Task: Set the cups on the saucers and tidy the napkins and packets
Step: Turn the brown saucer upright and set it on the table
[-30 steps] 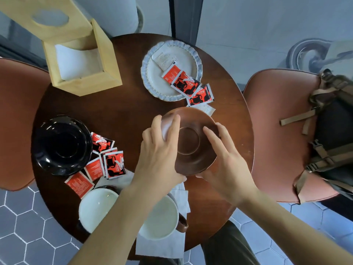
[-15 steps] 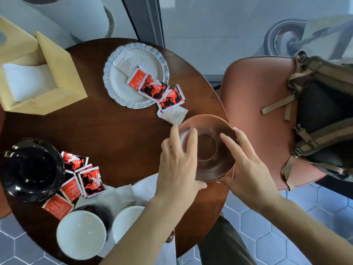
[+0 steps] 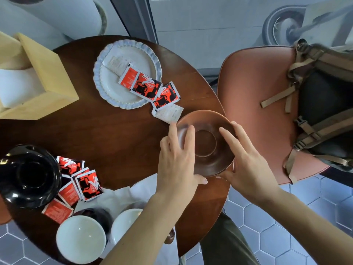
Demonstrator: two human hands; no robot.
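Brown saucer [image 3: 205,143] at the desk [image 3: 118,134] edge, gripped by both hands. Left hand [image 3: 177,165] fingers spread over its rim; right hand [image 3: 246,165] fingers likewise.

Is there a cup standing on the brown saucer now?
No, the brown saucer is bare, held by the left hand and right hand.
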